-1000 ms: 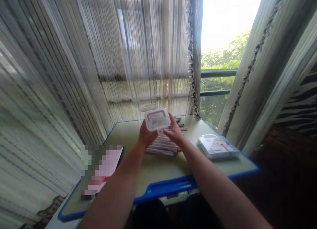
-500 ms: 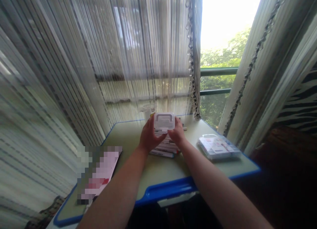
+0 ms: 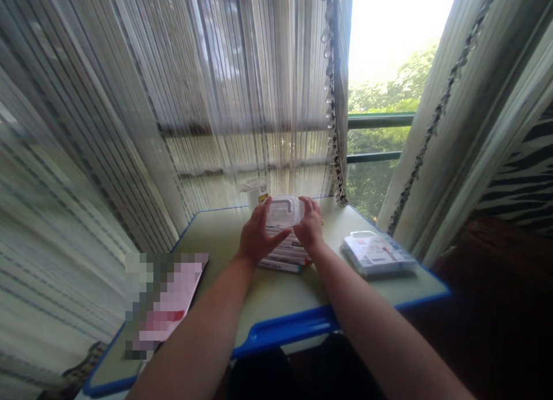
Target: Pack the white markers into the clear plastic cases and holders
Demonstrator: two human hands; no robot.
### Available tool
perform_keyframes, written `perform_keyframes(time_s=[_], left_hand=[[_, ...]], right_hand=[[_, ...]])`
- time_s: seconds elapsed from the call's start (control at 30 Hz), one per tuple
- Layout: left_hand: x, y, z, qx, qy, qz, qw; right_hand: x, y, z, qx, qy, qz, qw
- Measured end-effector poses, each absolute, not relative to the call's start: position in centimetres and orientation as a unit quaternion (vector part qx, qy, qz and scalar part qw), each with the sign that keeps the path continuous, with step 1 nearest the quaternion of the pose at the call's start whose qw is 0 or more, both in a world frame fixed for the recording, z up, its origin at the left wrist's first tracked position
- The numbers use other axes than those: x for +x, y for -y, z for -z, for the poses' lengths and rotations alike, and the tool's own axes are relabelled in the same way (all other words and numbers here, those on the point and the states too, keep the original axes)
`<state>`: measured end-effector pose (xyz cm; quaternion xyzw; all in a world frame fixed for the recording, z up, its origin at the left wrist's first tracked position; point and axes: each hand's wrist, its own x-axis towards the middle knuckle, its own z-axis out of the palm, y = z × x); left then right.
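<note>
A small clear plastic box [image 3: 283, 211] is held up between my two hands, above several white markers [image 3: 281, 265] lying on the table. My left hand [image 3: 259, 233] grips its left side, thumb stretched along the lower edge. On the opposite side, my right hand [image 3: 309, 224] is closed around the box with bent fingers. The hands and box hide part of the marker pile. Just behind my left hand stands a translucent white container [image 3: 254, 192] with a yellow patch on it.
A flat clear case [image 3: 378, 253] with a handle lies on the table's right side. A pinkish flat item [image 3: 173, 302], partly blurred out, lies at the left. The pale table [image 3: 298, 299] has a blue rim, and striped curtains [image 3: 242, 100] hang behind it.
The clear box has tilted slightly and shifted a little left in my hands. My right-hand fingers have moved up along its side. The view has also shifted slightly.
</note>
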<state>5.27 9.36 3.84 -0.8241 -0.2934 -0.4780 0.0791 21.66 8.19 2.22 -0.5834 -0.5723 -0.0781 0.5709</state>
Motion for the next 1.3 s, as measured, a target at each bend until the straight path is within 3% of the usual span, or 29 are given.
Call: perform_keyframes(time_s=[0.4,0.8,1.3], left_hand=[[5.3,-9.0,-4.6,-0.800,0.321,0.506,0.026],[4.9,-8.8,-5.7,-0.799,0.287,0.521,0.087],[5.2,-7.5,-7.8,-0.594,0.332,0.693,-0.238]], right_hand=[[21.7,-8.1,-2.2,-0.591,0.558,0.076,0.577],[21.4,-8.3,-2.0,-0.524,0.620,0.055,0.581],[21.4,-7.8,-2.3,-0.515,0.658,0.087,0.542]])
